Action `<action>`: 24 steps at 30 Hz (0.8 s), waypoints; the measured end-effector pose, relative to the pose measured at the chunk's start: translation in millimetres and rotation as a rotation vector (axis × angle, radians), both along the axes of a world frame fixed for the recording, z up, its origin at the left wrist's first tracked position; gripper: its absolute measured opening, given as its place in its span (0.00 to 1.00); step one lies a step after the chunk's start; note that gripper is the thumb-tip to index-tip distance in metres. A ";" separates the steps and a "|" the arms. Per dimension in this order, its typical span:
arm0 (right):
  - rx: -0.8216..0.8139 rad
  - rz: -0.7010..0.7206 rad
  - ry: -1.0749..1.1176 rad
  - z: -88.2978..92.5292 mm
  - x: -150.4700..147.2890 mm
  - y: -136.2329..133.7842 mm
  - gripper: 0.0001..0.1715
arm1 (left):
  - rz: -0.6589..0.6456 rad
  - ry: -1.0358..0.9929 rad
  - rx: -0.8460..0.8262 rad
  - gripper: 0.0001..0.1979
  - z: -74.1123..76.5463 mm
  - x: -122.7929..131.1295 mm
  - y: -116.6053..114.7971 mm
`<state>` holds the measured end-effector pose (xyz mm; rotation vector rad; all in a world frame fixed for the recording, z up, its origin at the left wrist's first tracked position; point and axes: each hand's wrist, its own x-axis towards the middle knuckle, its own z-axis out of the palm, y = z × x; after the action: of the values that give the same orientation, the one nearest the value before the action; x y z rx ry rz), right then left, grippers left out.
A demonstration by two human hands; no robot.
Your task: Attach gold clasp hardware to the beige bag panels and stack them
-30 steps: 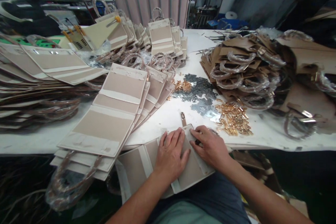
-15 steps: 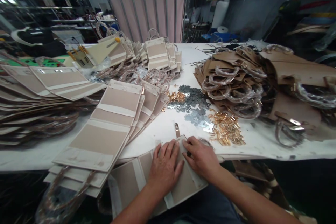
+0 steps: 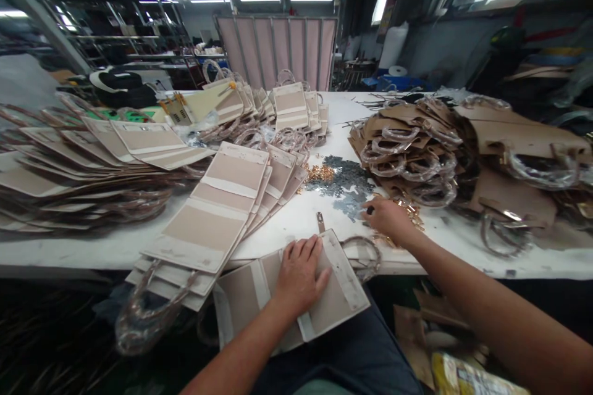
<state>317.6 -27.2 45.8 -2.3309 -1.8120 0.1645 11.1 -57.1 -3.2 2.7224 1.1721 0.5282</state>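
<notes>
My left hand (image 3: pixel 301 274) lies flat on an unfolded beige bag panel (image 3: pixel 336 296), fingers stretched out. The panel slopes from the table edge over my lap, with a plastic-wrapped handle (image 3: pixel 370 259) at its right end and a strap with a metal fitting (image 3: pixel 320 220) at its top edge. My right hand (image 3: pixel 388 217) reaches over the near edge of a heap of flat grey metal plates (image 3: pixel 349 176), beside gold-coloured metal pieces (image 3: pixel 414 213). Its fingers are drawn together, with a small dark thing at them; whatever they hold is too small to tell.
Stacked beige panels (image 3: pixel 222 210) overhang the table's front edge. More panels (image 3: pixel 152 145) are piled at the left. Brown bag pieces with wrapped handles (image 3: pixel 403 120) are heaped on the right. Smaller gold pieces (image 3: pixel 319 173) lie by the plates on the white table (image 3: pixel 273 241).
My right hand has left the panel and moved forward and right to the metal plates. My left hand stays on the panel. The view has shifted a little.
</notes>
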 end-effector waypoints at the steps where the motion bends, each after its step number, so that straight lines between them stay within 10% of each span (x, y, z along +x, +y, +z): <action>1: -0.017 -0.010 -0.003 -4.1 8.1 5.7 0.16 | 0.001 -0.009 0.000 0.32 -1.5 -0.4 0.5; 15: -0.082 0.074 -0.006 -31.8 28.5 32.6 0.12 | 0.003 -0.109 -0.070 0.32 -12.2 -3.2 1.6; 24: -0.071 0.107 0.100 5.4 13.0 18.6 0.12 | -0.004 -0.106 -0.074 0.33 -10.8 -3.0 1.2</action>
<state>330.7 -8.6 51.2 -2.2289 -1.9120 0.3594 8.1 -55.8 -14.0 2.6002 1.1367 0.6084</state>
